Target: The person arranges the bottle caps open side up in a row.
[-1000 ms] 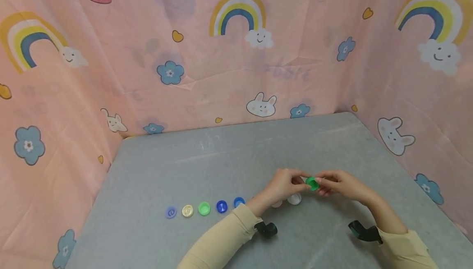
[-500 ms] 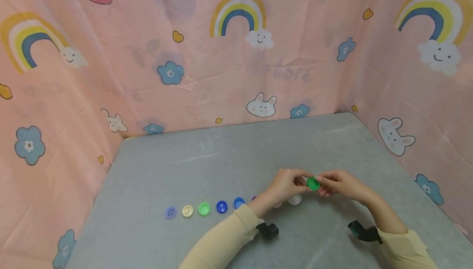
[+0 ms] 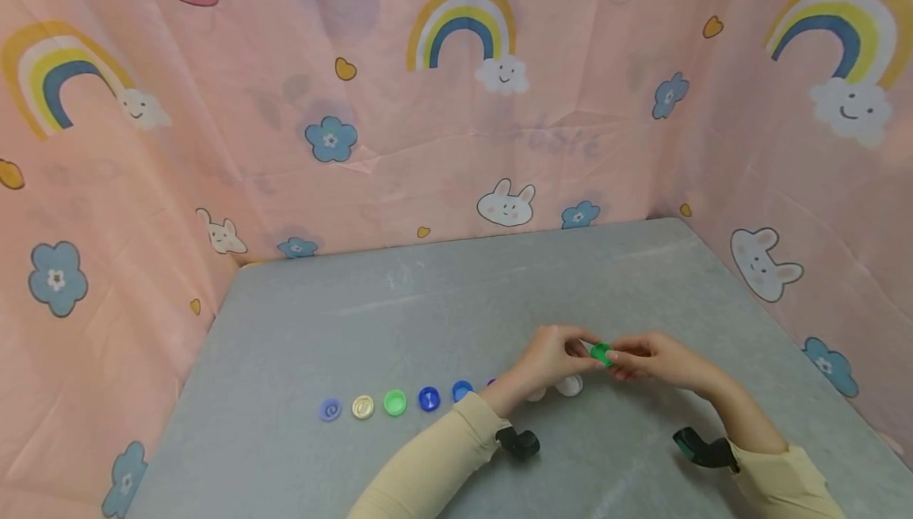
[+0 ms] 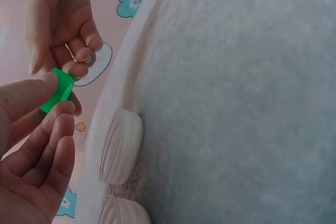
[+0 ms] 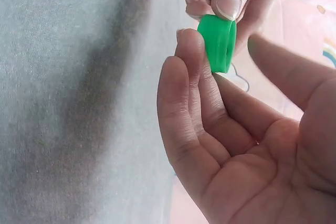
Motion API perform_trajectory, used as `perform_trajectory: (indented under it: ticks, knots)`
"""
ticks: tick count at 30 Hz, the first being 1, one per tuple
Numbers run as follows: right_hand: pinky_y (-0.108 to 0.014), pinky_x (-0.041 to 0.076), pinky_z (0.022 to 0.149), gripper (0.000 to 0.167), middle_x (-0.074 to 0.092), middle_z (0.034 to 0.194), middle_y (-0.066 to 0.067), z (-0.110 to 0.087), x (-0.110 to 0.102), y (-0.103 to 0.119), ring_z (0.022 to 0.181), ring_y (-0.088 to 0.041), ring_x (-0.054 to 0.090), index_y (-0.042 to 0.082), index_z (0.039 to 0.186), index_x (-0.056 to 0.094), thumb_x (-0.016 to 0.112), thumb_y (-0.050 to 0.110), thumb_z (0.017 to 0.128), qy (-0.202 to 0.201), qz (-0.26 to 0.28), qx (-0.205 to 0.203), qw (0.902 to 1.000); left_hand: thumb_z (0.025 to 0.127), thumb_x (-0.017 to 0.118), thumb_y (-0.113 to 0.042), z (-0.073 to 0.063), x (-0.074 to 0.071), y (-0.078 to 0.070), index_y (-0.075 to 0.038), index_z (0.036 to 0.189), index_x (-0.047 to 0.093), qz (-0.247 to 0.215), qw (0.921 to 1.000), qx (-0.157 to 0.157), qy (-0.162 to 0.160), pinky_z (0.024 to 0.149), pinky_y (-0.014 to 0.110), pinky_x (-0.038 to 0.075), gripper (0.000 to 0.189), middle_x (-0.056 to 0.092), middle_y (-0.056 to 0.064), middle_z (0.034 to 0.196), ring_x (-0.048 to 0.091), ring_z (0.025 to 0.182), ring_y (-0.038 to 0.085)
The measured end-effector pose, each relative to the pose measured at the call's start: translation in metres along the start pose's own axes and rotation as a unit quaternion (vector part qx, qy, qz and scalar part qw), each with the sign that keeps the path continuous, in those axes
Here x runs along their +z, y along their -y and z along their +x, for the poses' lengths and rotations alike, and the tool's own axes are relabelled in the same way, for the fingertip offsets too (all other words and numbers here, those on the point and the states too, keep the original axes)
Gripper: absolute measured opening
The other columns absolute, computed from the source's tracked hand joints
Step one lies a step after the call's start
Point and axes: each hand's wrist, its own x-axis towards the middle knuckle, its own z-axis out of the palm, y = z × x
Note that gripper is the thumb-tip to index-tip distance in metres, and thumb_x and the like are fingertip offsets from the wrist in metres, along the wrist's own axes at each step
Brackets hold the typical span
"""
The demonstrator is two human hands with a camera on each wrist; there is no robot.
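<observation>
In the head view my left hand [image 3: 549, 356] pinches a green bottle cap [image 3: 601, 354] above the table, right of a row of caps. The left wrist view shows the thumb on one side of the green cap [image 4: 59, 92]. My right hand [image 3: 656, 358] meets it from the right. In the right wrist view, fingers of the right hand [image 5: 226, 129] touch the cap's underside, while its thumb stands apart from the cap.
Caps lie in a row on the grey table [image 3: 456, 297]: lilac [image 3: 330, 410], gold [image 3: 363, 407], light green [image 3: 395, 402], dark blue [image 3: 429, 398], blue [image 3: 462, 391] and white [image 3: 569, 385]. My left forearm hides part of the row. A pink printed curtain [image 3: 399, 186] surrounds the table.
The green cap has been turned between my hands, its open side facing differently. It stays at about the same place. The right thumb has shifted slightly down; the row is unchanged.
</observation>
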Motion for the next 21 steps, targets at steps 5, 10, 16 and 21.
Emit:
perform_trajectory:
  ticks: [5,10,16,21]
  knots:
    - [-0.025,0.052,0.074,0.045,0.067,0.109,-0.022,0.0004,0.0014,-0.0014,0.093,-0.015,0.066,-0.01,0.125,0.054,0.059,0.021,0.094,-0.002,-0.013,0.003,0.9999,0.082,0.075,-0.024,0.0009,-0.001,0.0044,-0.019,0.105,0.071,-0.022,0.9997,-0.011,0.004,0.057,0.012,0.048,0.024,0.069,-0.007,0.077,0.056,0.063,-0.007]
    - [-0.022,0.051,0.075,0.042,0.067,0.11,-0.02,0.0021,0.0025,-0.0018,0.093,-0.007,0.065,-0.008,0.122,0.058,0.063,0.022,0.092,-0.018,-0.025,0.001,0.9995,0.081,0.075,-0.026,0.0021,-0.001,0.0064,-0.019,0.105,0.072,-0.025,0.9995,-0.016,0.009,0.058,0.012,0.048,0.025,0.069,-0.008,0.079,0.057,0.064,-0.007]
    - [-0.023,0.05,0.072,0.044,0.071,0.1,-0.014,0.0046,0.0026,-0.0027,0.086,-0.007,0.066,-0.009,0.119,0.059,0.068,0.021,0.088,-0.025,-0.044,0.002,0.9987,0.08,0.076,-0.029,0.0053,-0.001,0.0065,-0.021,0.103,0.073,0.005,0.9993,-0.028,0.024,0.061,0.011,0.047,0.025,0.068,-0.013,0.082,0.056,0.067,-0.007]
    - [-0.023,0.052,0.069,0.04,0.072,0.096,-0.012,0.0064,0.0024,-0.0071,0.083,-0.011,0.068,-0.007,0.115,0.062,0.07,0.02,0.086,-0.026,-0.066,-0.01,0.9974,0.079,0.077,-0.027,0.0099,-0.0011,0.0064,-0.019,0.104,0.073,0.035,0.9978,-0.028,0.048,0.063,0.008,0.046,0.026,0.071,-0.01,0.088,0.057,0.07,-0.01]
